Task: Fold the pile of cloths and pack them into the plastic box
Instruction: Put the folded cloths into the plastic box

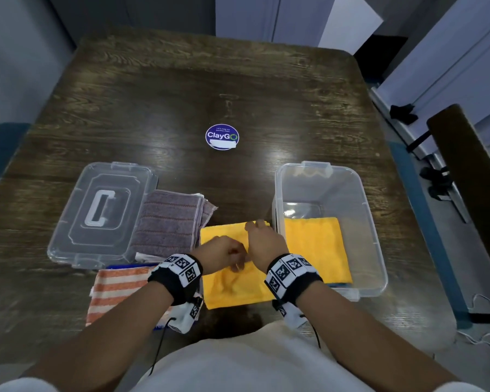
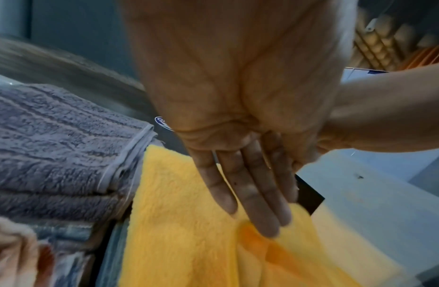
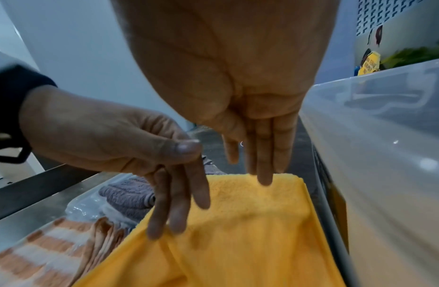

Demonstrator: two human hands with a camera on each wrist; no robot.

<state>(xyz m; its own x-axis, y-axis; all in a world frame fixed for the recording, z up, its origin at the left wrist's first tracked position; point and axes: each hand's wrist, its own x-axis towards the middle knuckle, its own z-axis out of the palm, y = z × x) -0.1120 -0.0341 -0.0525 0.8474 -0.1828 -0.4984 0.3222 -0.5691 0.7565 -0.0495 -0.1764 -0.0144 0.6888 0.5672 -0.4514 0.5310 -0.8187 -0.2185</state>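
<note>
Nearest, at 6 o'clock on the dark wood-grain table (image 1: 181, 108): yellow fleecy cloth (image 1: 232, 292), lying flat and not yet packed, long axis running 6 to 12. Left hand (image 1: 224, 254) over its middle, right hand (image 1: 262, 241) at its far right corner. Neither hand grips. The left fingers (image 2: 252, 194) are straight, tips resting on a raised crease. The right fingers (image 3: 264, 155) are straight too, tips touching the far edge. The clear plastic box (image 1: 375, 236) stands just beside the cloth at 3 o'clock, a folded yellow cloth (image 1: 314, 244) already on its floor. The right hand is the nearer one, so the carry looks like a short lift rightward over the near wall. At 9 o'clock, orange-and-white striped cloth (image 1: 116, 290); beyond it a grey ribbed towel (image 1: 167, 222) and the clear lid (image 1: 77, 222). The head view hides the fingertips behind the hands' backs. The wrist views show them uncurled, and the right wrist view shows the far edge doubled over.
</note>
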